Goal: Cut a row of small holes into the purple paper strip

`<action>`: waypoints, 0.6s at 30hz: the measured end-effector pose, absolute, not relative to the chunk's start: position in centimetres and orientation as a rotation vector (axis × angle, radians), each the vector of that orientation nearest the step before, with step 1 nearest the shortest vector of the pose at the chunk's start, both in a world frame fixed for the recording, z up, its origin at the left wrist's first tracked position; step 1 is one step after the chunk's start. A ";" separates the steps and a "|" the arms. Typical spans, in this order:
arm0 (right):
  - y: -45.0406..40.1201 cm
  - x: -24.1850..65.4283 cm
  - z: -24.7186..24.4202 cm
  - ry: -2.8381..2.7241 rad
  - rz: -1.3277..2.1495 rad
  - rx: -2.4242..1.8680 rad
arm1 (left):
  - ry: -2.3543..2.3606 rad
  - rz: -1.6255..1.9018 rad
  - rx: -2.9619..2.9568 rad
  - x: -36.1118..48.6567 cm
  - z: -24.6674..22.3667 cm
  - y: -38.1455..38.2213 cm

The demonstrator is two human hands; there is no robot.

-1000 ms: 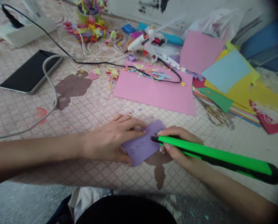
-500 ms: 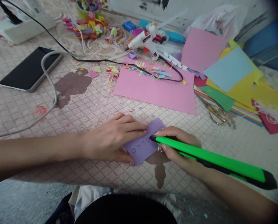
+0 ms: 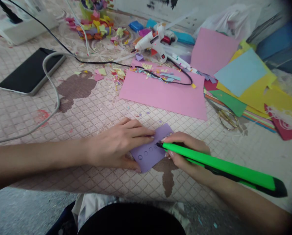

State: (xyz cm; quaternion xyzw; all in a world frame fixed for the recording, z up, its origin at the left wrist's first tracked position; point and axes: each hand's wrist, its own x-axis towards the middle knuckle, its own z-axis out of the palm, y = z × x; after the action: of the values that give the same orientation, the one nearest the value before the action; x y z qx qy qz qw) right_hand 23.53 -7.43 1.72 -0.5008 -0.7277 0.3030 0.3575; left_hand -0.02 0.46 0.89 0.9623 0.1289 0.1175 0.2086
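A small purple paper (image 3: 149,158) lies tilted on the patterned tablecloth, with a row of several small circles marked across it. My left hand (image 3: 122,142) rests flat on its left part, fingers stretched and thumb at the lower edge. In my right hand (image 3: 185,151) is a green and black utility knife (image 3: 217,163), held by the front end in a pinch. Its dark tip touches or hovers just over the paper by the circles; which one, I cannot tell. The right hand covers the paper's right edge.
Beyond the paper lies a pink sheet (image 3: 163,98) with scraps and a black cable. Gold-handled scissors (image 3: 226,119) and coloured papers (image 3: 241,71) are at the right. A white glue gun (image 3: 155,42) lies at the back, a black tablet (image 3: 28,71) at the left.
The far end of the green knife has shifted very slightly left and up. Both hands and the purple paper stay nearly where they were.
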 end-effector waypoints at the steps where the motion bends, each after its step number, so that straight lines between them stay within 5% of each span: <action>1: -7.4 23.5 1.7 -1.877 0.787 -1.292 | 0.362 0.330 2.672 0.0 0.9 0.5; 18: -7.0 24.1 1.1 -1.951 0.816 -1.226 | 0.356 0.331 2.680 0.1 0.9 0.4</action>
State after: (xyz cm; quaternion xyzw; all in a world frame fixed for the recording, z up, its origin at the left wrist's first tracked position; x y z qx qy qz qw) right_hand 24.12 -7.01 1.09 -0.4713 -0.7502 0.3137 0.3415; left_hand 0.05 0.43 0.90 0.9625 0.1277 0.1191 0.2076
